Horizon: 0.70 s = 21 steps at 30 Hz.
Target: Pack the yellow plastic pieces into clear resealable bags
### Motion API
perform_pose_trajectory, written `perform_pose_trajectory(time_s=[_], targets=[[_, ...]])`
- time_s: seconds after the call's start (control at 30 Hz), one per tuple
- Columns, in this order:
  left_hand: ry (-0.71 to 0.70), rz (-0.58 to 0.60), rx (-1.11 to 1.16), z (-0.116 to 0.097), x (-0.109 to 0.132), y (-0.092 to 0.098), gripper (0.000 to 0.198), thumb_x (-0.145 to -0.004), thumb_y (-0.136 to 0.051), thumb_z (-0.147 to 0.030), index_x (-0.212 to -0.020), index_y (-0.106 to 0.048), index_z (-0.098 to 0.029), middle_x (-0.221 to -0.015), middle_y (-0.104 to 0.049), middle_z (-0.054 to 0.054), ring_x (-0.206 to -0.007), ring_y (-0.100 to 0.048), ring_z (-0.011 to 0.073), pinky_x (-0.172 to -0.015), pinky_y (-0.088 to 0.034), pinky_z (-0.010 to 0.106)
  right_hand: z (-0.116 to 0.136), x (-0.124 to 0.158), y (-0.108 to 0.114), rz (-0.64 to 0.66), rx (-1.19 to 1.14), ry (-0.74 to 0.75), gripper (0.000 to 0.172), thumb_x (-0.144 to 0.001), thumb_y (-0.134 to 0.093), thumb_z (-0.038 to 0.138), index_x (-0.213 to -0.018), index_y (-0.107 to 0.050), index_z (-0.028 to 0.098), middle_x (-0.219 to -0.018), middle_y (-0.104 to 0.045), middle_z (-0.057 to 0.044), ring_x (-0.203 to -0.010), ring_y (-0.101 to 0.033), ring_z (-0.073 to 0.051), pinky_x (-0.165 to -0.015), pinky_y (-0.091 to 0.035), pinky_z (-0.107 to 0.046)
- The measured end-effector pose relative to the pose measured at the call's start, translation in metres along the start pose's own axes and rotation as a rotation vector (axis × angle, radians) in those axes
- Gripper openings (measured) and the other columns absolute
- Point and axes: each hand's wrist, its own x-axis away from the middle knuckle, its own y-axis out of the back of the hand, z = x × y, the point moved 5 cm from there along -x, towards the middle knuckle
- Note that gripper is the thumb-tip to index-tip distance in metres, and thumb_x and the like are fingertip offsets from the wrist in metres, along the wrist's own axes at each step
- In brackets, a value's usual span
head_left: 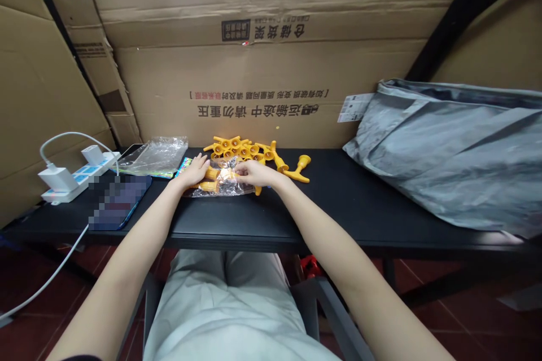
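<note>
A clear plastic bag (231, 187) with several yellow pipe-shaped plastic pieces in it lies flat near the table's front edge. My left hand (195, 172) is on the bag's left end, its fingers closed on the film beside the yellow pieces. At the other end my right hand (256, 174) has its fingertips pinched at the bag, over a yellow piece; whether they grip that piece too is hard to tell. Just behind the bag is a pile of yellow toy pipes (241, 148), each with a round cup and a stem. One loose yellow pipe (301, 168) lies to the right.
Flat clear bags (158, 155) lie at left over a colourful printed card. Nearer are a phone (138, 194) and a white power strip (99, 168) with chargers and cable. A grey fabric bag (444, 152) fills the right side. Cardboard (271, 67) stands behind the black table (339, 203).
</note>
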Motion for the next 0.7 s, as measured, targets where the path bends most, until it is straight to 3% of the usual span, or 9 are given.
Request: perform_pose_trajectory(time_s=[0.17, 0.3, 0.43, 0.57, 0.7], targets=[[0.016, -0.052, 0.023, -0.002, 0.0, -0.001, 0.063, -0.093, -0.017, -0.042, -0.144, -0.029, -0.006, -0.153, -0.021, 0.014, -0.142, -0.016, 0.0187, -0.116, -0.013, 0.032, -0.003, -0.007, -0.018, -0.143, -0.024, 0.005, 0.037, -0.081, -0.061, 0.041, -0.112, -0.068, 0.021, -0.078, -0.069, -0.001, -0.075, -0.058, -0.016, -0.071, -0.038, -0.027], [0.061, -0.121, 0.013, 0.006, -0.002, -0.001, 0.064, -0.092, -0.018, -0.048, -0.143, -0.033, -0.011, -0.152, -0.025, 0.013, -0.141, -0.02, 0.021, -0.115, -0.015, 0.037, 0.0, -0.008, -0.03, -0.097, 0.101, -0.049, 0.034, -0.085, -0.057, 0.044, -0.114, -0.067, 0.03, -0.101, -0.07, -0.003, -0.095, -0.059, -0.023, -0.084, -0.033, -0.033], [0.065, -0.106, 0.003, 0.01, -0.005, -0.003, 0.066, -0.092, -0.019, -0.048, -0.141, -0.034, -0.007, -0.15, -0.028, 0.015, -0.141, -0.02, 0.021, -0.115, -0.016, 0.034, 0.006, -0.005, -0.032, -0.003, 0.202, -0.035, 0.034, -0.09, -0.049, 0.041, -0.12, -0.062, 0.029, -0.106, -0.068, -0.005, -0.1, -0.057, -0.024, -0.082, -0.03, -0.034], [0.091, -0.096, -0.001, 0.017, -0.007, -0.003, 0.068, -0.091, -0.018, -0.051, -0.142, -0.033, -0.008, -0.151, -0.026, 0.014, -0.142, -0.017, 0.0234, -0.115, -0.015, 0.04, 0.005, -0.002, -0.024, -0.008, 0.255, -0.029, 0.031, -0.087, -0.052, 0.044, -0.103, -0.067, 0.022, -0.1, -0.067, -0.005, -0.093, -0.056, -0.022, -0.075, -0.03, -0.03], [0.177, -0.116, 0.01, 0.03, -0.009, -0.004, 0.07, -0.089, -0.018, -0.057, -0.142, -0.034, -0.016, -0.152, -0.025, 0.012, -0.142, -0.017, 0.027, -0.113, -0.016, 0.049, -0.001, 0.004, -0.01, -0.051, 0.402, -0.089, 0.031, -0.081, -0.058, 0.049, -0.087, -0.067, 0.02, -0.098, -0.065, -0.007, -0.098, -0.053, -0.025, -0.077, -0.029, -0.032]])
